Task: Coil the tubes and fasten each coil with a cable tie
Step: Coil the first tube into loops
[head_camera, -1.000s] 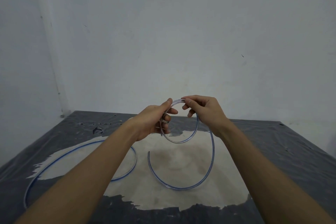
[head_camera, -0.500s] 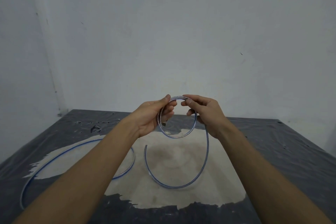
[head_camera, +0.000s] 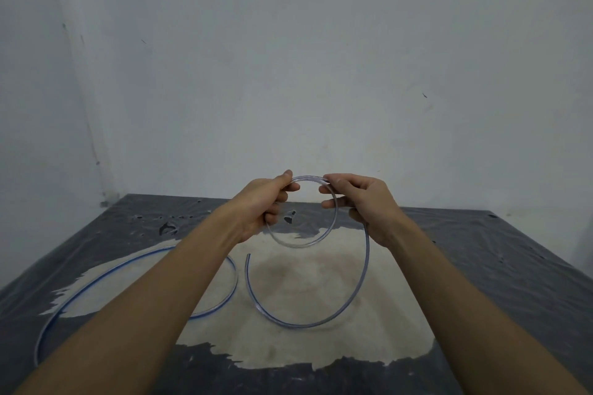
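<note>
A second tube (head_camera: 106,276) lies curved on the sheet (head_camera: 481,266) at left. The left hand (head_camera: 260,205) and right hand (head_camera: 365,202) each pinch the held tube (head_camera: 301,244), looped above the sheet, its tail trailing down.

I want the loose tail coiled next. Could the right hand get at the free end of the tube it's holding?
Probably yes. The free end lies uncovered on the surface, below the loop, with nothing over it. But the right hand is pinching that loop with the left hand and must let go first.
</note>
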Action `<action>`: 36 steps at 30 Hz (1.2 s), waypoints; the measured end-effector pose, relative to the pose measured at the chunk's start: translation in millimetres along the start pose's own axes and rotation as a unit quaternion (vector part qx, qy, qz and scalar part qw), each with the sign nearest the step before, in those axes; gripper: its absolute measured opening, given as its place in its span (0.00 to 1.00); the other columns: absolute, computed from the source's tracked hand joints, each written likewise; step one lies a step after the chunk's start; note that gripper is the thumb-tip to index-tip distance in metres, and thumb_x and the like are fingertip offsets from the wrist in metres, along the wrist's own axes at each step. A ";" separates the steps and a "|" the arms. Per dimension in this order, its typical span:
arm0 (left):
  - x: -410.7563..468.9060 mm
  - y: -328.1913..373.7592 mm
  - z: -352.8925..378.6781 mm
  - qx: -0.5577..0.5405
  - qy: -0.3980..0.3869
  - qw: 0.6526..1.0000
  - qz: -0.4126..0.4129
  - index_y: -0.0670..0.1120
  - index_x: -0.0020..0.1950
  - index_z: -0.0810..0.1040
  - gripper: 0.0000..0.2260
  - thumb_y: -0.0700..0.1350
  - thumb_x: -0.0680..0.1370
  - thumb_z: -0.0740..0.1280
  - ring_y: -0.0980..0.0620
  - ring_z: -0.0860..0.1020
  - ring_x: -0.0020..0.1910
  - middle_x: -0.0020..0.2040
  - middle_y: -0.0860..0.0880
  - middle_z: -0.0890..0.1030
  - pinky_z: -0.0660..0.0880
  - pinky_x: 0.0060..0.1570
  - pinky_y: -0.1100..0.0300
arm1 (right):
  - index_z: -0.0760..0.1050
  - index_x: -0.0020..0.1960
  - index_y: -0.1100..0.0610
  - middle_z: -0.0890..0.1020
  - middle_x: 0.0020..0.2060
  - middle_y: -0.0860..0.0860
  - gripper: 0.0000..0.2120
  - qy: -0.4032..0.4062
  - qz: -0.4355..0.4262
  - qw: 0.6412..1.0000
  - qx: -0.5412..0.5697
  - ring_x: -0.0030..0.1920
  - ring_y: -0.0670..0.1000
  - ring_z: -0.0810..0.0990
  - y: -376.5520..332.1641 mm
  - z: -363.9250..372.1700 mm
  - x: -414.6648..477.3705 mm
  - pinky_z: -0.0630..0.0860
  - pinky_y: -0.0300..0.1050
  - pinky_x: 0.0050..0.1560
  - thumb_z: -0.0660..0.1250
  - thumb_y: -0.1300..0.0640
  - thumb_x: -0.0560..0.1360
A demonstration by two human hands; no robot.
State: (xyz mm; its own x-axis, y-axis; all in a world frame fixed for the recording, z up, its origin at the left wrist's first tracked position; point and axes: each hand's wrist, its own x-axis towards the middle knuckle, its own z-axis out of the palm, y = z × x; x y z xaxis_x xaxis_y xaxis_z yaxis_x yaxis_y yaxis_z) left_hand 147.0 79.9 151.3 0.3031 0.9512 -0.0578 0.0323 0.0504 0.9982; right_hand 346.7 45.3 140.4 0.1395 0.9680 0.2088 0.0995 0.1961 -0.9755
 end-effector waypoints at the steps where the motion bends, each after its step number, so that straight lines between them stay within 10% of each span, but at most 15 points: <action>1: 0.1 -0.4 -1.4 0.028 0.004 1.000 0.010 0.45 0.49 0.81 0.16 0.56 0.81 0.62 0.56 0.59 0.26 0.30 0.54 0.63 0.58 0.26 0.63 | 0.83 0.56 0.57 0.88 0.49 0.54 0.10 0.006 -0.003 1.000 0.005 0.45 0.55 0.88 0.6 -0.7 0.4 0.58 0.37 0.25 0.69 0.54 0.78; 10: -0.6 2.6 -2.3 0.091 -0.012 0.995 0.039 0.46 0.52 0.80 0.16 0.51 0.83 0.56 0.55 0.59 0.26 0.30 0.54 0.64 0.60 0.28 0.61 | 0.84 0.55 0.57 0.88 0.48 0.52 0.10 -0.014 -0.014 1.000 0.003 0.45 0.53 0.88 -0.7 1.8 -1.3 0.62 0.34 0.22 0.72 0.54 0.77; 22: -4.9 7.6 -14.3 -0.120 -0.202 0.970 -0.062 0.45 0.44 0.74 0.09 0.45 0.79 0.56 0.55 0.55 0.25 0.28 0.55 0.61 0.58 0.25 0.63 | 0.85 0.53 0.57 0.88 0.43 0.52 0.10 0.017 -0.067 0.998 -0.001 0.36 0.44 0.81 -1.9 5.5 4.5 0.65 0.34 0.24 0.72 0.52 0.76; 36: 11.5 47.8 -49.8 -0.228 0.079 0.965 0.101 0.49 0.42 0.74 0.14 0.50 0.84 0.54 0.58 0.55 0.20 0.23 0.55 0.62 0.53 0.19 0.66 | 0.80 0.49 0.62 0.78 0.32 0.49 0.09 0.074 -0.012 0.996 -0.055 0.29 0.46 0.74 44.0 -29.7 7.8 0.69 0.40 0.29 0.75 0.57 0.74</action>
State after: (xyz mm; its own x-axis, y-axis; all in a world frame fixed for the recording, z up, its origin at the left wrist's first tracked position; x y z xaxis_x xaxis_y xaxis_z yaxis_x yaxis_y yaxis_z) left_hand 104.6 108.4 199.1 0.1100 0.9884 0.1050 -0.4463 -0.0452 0.8938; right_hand 381.5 56.8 101.1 0.2790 0.9280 0.2468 0.2096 0.1919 -0.9588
